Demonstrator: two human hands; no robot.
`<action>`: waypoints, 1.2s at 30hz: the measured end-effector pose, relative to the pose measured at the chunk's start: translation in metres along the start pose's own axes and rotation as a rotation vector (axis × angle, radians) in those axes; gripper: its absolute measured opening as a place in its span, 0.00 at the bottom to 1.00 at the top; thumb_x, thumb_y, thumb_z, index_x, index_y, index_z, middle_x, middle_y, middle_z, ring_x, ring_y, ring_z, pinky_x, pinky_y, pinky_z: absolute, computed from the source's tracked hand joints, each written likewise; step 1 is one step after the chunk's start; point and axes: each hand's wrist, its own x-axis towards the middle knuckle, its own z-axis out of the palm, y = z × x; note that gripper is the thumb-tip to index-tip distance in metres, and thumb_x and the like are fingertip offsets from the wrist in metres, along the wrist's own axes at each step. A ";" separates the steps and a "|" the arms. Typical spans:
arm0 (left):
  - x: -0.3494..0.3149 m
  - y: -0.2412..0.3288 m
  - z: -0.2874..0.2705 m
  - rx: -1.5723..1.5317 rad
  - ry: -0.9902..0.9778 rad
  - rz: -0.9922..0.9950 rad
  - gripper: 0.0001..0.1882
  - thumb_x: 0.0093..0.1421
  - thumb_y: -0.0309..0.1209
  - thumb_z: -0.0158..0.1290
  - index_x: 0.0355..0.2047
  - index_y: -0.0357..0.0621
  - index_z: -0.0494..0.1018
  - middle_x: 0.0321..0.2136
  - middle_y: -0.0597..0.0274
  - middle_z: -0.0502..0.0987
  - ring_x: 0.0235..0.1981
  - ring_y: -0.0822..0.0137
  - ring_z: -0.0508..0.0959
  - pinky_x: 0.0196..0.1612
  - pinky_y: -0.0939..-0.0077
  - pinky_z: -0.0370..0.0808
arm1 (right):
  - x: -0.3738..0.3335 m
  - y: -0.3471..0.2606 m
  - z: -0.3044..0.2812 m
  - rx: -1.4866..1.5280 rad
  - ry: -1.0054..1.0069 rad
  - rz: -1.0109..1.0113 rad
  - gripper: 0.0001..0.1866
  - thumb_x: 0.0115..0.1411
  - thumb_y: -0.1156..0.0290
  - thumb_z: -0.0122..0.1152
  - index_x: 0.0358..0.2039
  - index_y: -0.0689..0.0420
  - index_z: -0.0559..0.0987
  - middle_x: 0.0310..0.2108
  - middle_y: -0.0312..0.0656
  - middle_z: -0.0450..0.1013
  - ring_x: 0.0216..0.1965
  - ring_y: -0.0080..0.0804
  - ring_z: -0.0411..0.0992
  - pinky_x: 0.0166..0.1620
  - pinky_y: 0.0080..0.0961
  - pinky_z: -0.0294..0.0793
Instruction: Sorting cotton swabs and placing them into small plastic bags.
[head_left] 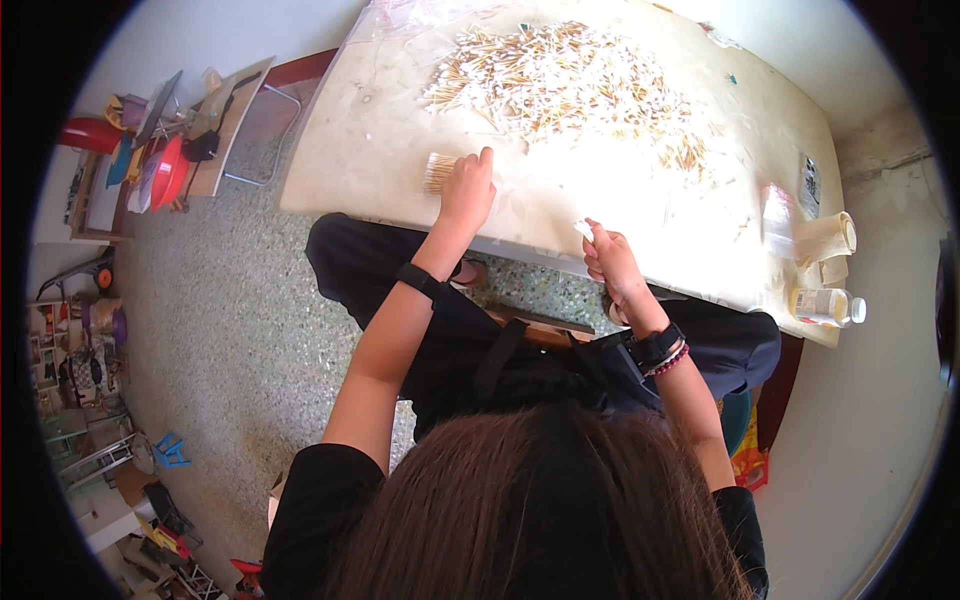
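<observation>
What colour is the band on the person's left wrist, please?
Black, seen in the head view: the wristband.

Strong daylight washes out the table (pixel 640 190) at its right near part, glare erasing detail there; fisheye bending curves edges, with dark vignetted corners.

Item in right hand (pixel 612 262) too small, glare-washed.
</observation>
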 end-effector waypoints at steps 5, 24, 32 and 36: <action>0.000 0.003 0.003 -0.104 0.055 -0.019 0.17 0.45 0.20 0.50 0.37 0.38 0.62 0.25 0.48 0.71 0.28 0.53 0.73 0.30 0.62 0.70 | 0.005 0.002 -0.001 -0.139 0.075 -0.037 0.24 0.62 0.57 0.41 0.10 0.51 0.60 0.07 0.25 0.50 0.08 0.14 0.45 0.12 0.15 0.43; -0.041 0.112 0.010 -0.850 0.031 0.202 0.15 0.52 0.19 0.45 0.41 0.37 0.60 0.32 0.48 0.67 0.34 0.51 0.70 0.38 0.63 0.67 | 0.033 0.011 -0.014 -0.735 0.464 -0.373 0.26 0.59 0.54 0.44 0.14 0.62 0.75 0.12 0.50 0.68 0.18 0.44 0.71 0.28 0.35 0.68; -0.038 0.070 0.037 -0.212 -0.179 0.176 0.29 0.61 0.40 0.39 0.56 0.31 0.52 0.59 0.46 0.51 0.62 0.53 0.48 0.61 0.55 0.47 | 0.041 0.012 -0.012 -0.872 0.586 -0.410 0.22 0.59 0.57 0.45 0.20 0.60 0.77 0.16 0.53 0.70 0.22 0.51 0.71 0.28 0.38 0.69; -0.042 0.068 0.031 -0.244 -0.200 0.232 0.31 0.59 0.42 0.42 0.55 0.30 0.53 0.58 0.46 0.53 0.62 0.53 0.49 0.61 0.55 0.46 | 0.041 0.009 -0.011 -0.938 0.598 -0.413 0.20 0.59 0.57 0.45 0.23 0.59 0.78 0.19 0.52 0.71 0.23 0.50 0.71 0.29 0.38 0.70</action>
